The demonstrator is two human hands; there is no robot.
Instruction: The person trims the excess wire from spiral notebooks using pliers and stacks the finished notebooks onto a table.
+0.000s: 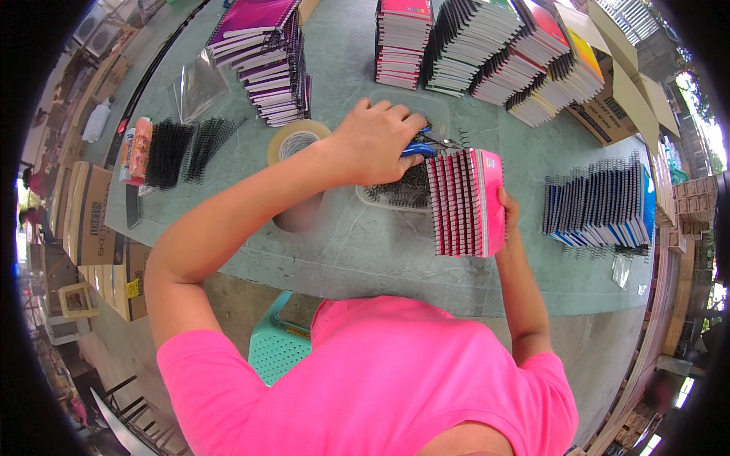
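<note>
My left hand [376, 144] is closed around blue-handled pliers [420, 146], whose metal jaws point right at the upper end of a stack of pink spiral notebooks [465, 204]. The fingers of my right hand [509, 211] grip that stack from its right side, with the coil bindings turned to the left. Close to the jaws, a short dark bit of coil [463, 138] sticks up. Under my left hand stands a clear plastic tub [372, 199] holding many dark wire scraps. My left wrist partly covers a roll of tape [293, 141].
Purple notebooks [262, 61] and red notebooks [401, 42] stand in tall stacks at the back. Blue notebooks [597, 199] sit at right, before an open carton [608, 106]. Black coils [169, 152] lie at left. A green stool [277, 346] is below the table edge [365, 292].
</note>
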